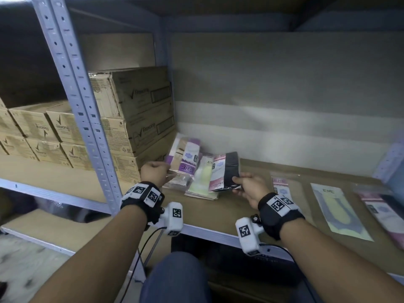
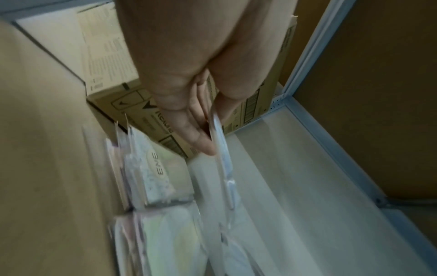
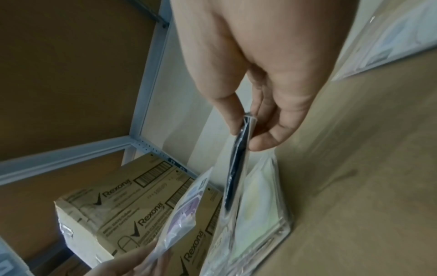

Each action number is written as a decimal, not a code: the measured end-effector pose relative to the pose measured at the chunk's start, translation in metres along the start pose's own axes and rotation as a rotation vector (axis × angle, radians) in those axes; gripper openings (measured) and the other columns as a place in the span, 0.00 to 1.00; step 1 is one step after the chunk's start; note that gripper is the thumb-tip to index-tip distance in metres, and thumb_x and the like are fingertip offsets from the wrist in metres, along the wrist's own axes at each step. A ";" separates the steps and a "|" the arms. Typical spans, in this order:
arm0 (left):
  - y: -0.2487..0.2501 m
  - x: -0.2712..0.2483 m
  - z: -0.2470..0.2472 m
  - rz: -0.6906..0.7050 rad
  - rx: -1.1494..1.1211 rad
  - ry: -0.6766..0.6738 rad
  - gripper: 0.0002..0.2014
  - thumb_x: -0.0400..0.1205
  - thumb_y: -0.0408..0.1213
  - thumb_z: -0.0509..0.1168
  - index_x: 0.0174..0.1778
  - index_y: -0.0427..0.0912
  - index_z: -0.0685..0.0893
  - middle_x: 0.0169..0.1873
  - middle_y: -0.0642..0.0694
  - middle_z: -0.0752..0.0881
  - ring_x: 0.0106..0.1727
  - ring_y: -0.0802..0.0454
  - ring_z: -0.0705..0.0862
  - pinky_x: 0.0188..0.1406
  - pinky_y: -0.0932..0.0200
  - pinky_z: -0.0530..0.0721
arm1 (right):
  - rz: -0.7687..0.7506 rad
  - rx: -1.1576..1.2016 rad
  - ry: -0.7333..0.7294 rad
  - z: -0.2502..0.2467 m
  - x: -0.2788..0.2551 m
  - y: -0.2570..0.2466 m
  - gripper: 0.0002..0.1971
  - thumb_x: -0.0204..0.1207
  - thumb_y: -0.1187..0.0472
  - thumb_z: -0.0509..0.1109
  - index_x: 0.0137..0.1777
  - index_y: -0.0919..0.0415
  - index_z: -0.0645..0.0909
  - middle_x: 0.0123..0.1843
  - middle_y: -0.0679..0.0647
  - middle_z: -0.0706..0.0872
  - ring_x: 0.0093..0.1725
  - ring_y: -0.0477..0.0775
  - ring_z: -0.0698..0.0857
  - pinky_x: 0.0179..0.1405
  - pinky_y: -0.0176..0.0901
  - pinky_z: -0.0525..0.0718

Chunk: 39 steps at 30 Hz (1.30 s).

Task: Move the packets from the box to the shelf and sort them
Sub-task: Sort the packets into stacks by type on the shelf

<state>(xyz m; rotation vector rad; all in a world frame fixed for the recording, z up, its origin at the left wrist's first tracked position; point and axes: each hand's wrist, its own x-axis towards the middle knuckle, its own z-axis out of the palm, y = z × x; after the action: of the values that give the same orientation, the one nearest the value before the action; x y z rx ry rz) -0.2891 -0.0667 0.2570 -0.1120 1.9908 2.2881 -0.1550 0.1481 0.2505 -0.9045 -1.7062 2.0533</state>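
Observation:
On the brown shelf board (image 1: pixel 247 213) lies a loose pile of flat packets (image 1: pixel 200 189). My left hand (image 1: pixel 162 171) grips a purple-and-white packet (image 1: pixel 185 159) by its near end and holds it tilted over the pile. The left wrist view shows that packet (image 2: pixel 223 160) edge-on, pinched by my left hand (image 2: pixel 211 147). My right hand (image 1: pixel 237 182) pinches a pink-and-black packet (image 1: pixel 225 171) just right of the pile. In the right wrist view this packet (image 3: pixel 236 168) hangs edge-on from my right hand (image 3: pixel 246 138), beside a pale yellow packet (image 3: pixel 260 205).
Stacked brown Rexona cartons (image 1: pixel 140 110) stand left of the pile, against the shelf post (image 1: pixel 74 88). Single packets lie in a row to the right: a pink one (image 1: pixel 282 184), a yellow one (image 1: pixel 336 208) and a pink-and-dark one (image 1: pixel 382 206). A pale back wall closes the shelf.

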 end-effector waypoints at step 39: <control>-0.079 -0.181 0.200 -0.236 -0.234 -0.500 0.10 0.79 0.19 0.63 0.55 0.30 0.75 0.52 0.26 0.82 0.34 0.42 0.88 0.28 0.57 0.88 | -0.177 0.059 0.461 -0.279 -0.065 -0.007 0.13 0.77 0.74 0.66 0.60 0.67 0.81 0.53 0.63 0.85 0.36 0.55 0.83 0.23 0.37 0.81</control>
<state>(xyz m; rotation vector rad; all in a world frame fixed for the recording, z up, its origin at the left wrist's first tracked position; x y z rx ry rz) -0.0968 0.1360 0.2299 0.1805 1.3879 2.1224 0.0734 0.3218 0.2506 -1.0653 -1.4128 1.6154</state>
